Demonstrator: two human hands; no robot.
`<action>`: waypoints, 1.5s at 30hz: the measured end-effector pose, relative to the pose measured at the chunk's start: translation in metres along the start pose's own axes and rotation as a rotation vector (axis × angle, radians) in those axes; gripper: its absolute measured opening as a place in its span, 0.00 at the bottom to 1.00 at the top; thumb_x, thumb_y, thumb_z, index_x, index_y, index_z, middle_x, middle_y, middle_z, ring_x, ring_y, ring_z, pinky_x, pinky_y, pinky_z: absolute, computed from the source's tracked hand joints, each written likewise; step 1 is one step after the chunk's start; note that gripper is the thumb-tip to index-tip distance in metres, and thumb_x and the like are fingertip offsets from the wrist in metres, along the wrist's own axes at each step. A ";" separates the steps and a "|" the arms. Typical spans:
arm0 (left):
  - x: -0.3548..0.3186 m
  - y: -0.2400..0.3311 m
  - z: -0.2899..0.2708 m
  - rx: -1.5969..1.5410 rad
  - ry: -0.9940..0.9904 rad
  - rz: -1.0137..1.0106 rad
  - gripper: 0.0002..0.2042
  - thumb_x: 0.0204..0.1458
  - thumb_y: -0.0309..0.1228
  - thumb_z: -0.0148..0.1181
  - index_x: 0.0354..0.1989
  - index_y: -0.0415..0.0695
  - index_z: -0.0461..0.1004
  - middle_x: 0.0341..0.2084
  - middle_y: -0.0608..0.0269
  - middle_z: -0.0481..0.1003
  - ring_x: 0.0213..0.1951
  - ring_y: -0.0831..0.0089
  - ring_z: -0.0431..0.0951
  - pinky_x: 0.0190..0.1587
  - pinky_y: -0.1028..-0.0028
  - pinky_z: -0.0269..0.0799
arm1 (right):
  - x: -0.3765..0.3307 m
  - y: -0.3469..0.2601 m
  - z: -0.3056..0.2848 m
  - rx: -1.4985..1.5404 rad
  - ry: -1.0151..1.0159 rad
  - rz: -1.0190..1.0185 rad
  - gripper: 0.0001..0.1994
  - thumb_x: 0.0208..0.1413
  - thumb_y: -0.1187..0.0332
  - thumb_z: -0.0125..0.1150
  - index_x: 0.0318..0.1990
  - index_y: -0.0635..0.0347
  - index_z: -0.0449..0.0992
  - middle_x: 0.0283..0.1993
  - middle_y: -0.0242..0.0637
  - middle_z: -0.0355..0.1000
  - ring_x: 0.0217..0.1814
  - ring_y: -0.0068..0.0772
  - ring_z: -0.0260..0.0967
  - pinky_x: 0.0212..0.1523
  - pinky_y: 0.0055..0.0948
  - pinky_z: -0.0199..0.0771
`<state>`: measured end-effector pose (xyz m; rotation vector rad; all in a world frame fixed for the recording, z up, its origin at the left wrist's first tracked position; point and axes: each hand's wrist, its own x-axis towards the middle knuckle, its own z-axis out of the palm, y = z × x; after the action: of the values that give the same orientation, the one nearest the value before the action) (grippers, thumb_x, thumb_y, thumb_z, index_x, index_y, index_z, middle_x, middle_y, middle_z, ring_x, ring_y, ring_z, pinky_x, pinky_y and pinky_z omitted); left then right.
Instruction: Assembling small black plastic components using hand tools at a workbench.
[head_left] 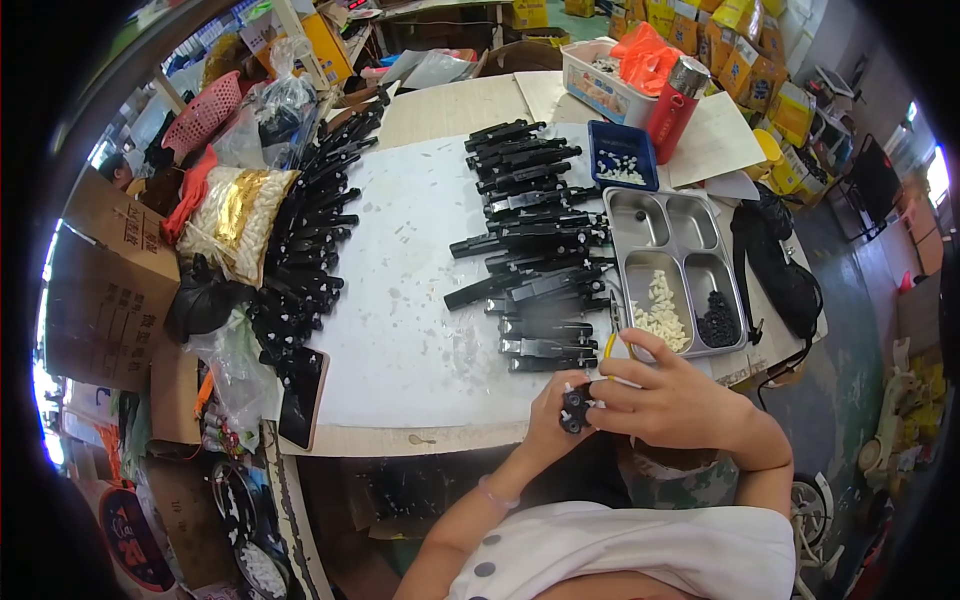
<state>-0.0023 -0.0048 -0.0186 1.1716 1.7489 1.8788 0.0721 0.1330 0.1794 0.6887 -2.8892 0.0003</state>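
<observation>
At the table's near edge, my left hand is closed around a small black plastic part with white bits on it. Pliers with yellow handles are gripped in my right hand, their jaws pointing away from me. Fingers of that hand also reach the black part; whether they pinch a small piece is too small to tell. Just beyond lies a row of long black plastic parts. A steel tray on the right holds cream pieces and small black pieces in its near compartments.
Another row of black parts lines the table's left side, beside a phone and a bag of white pieces. Behind the tray stand a blue bin, a red thermos and a white tub. A black bag lies far right.
</observation>
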 end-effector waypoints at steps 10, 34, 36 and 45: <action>-0.001 -0.002 -0.001 -0.052 -0.011 -0.039 0.30 0.32 0.22 0.71 0.47 0.42 0.65 0.42 0.50 0.71 0.40 0.54 0.76 0.41 0.66 0.73 | -0.001 0.003 0.006 0.084 0.024 0.023 0.10 0.42 0.72 0.61 0.33 0.44 0.74 0.43 0.24 0.66 0.55 0.29 0.60 0.65 0.47 0.51; 0.008 0.015 -0.005 0.191 0.044 0.155 0.26 0.38 0.23 0.68 0.47 0.41 0.64 0.38 0.51 0.71 0.36 0.59 0.76 0.38 0.68 0.73 | -0.043 0.053 0.006 -0.148 0.557 0.385 0.10 0.39 0.77 0.61 0.32 0.51 0.78 0.38 0.30 0.67 0.49 0.40 0.61 0.54 0.45 0.60; 0.009 0.018 -0.007 0.172 0.056 0.147 0.24 0.37 0.21 0.67 0.46 0.41 0.65 0.37 0.53 0.71 0.34 0.65 0.75 0.36 0.72 0.72 | -0.062 0.082 0.011 -0.231 0.545 0.554 0.09 0.40 0.76 0.61 0.31 0.53 0.78 0.39 0.32 0.67 0.50 0.40 0.60 0.53 0.43 0.59; 0.007 0.014 0.000 0.035 0.090 0.131 0.23 0.38 0.21 0.67 0.45 0.43 0.66 0.37 0.54 0.70 0.35 0.66 0.74 0.38 0.72 0.72 | -0.137 0.125 0.092 -0.207 0.022 0.842 0.05 0.42 0.66 0.65 0.27 0.56 0.78 0.36 0.32 0.68 0.51 0.36 0.60 0.59 0.40 0.53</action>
<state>-0.0021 -0.0028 -0.0029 1.2617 1.7988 2.0125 0.1214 0.3027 0.0708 -0.5712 -2.8568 -0.1758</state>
